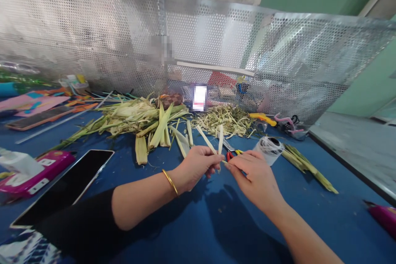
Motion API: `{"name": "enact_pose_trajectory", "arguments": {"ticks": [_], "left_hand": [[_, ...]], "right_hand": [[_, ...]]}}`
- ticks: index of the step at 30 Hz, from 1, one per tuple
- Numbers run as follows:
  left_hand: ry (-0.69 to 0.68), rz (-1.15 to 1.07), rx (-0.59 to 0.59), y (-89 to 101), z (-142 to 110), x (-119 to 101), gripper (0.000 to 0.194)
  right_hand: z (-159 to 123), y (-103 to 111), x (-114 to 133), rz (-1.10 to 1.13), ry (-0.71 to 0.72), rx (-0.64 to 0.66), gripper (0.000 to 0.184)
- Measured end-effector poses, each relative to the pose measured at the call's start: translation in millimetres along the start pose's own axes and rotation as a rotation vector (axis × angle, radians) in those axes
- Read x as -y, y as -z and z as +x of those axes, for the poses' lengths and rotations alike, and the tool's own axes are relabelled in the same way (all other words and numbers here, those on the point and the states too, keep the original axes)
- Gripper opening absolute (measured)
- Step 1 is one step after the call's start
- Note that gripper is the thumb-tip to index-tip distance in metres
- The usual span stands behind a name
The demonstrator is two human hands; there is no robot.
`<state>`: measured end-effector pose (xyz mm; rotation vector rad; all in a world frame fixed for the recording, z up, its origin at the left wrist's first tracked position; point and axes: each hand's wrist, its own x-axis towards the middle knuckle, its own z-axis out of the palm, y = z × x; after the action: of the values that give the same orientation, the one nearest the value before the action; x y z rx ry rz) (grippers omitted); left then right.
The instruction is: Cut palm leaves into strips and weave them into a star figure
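Pale strips of dried husk (220,138) stand up in a V from the fingers of my left hand (198,165), which is closed around their lower ends. My right hand (252,171) is closed too, its thumb and forefinger pinching the end of a strip beside the left fingertips. Just behind my hands lies a pair of scissors (230,146) with red and yellow handles, partly hidden by my right hand. Beyond it to the right sits a roll of white cord (269,148). A heap of thin shredded husk (225,119) lies further back.
A pile of wide husk leaves (133,117) lies at centre left. More green stalks (309,165) lie at right. A black-screened tablet (68,185) and a magenta power strip (55,171) occupy the left side. A perforated metal panel (123,41) stands along the table's back.
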<state>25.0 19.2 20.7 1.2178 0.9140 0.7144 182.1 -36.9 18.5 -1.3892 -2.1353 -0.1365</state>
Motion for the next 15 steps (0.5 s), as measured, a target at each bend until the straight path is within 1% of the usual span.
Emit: {"name": "enact_pose_trajectory", "arguments": {"ticks": [6, 9, 12, 15], "left_hand": [[0.016, -0.009, 0.023, 3.6, 1, -6, 0.027], [0.032, -0.034, 0.063, 7.7, 3, -8, 0.028], [0.077, -0.064, 0.100, 10.5, 3, -11, 0.034], [0.041, 0.021, 0.108, 9.4, 1, -12, 0.029]], "right_hand": [[0, 6, 2, 0.129, -0.046, -0.006, 0.030], [2, 7, 1, 0.178, -0.110, 0.032, 0.032], [4, 7, -1, 0.194, -0.173, 0.064, 0.035], [5, 6, -1, 0.195, -0.179, 0.079, 0.035]]}}
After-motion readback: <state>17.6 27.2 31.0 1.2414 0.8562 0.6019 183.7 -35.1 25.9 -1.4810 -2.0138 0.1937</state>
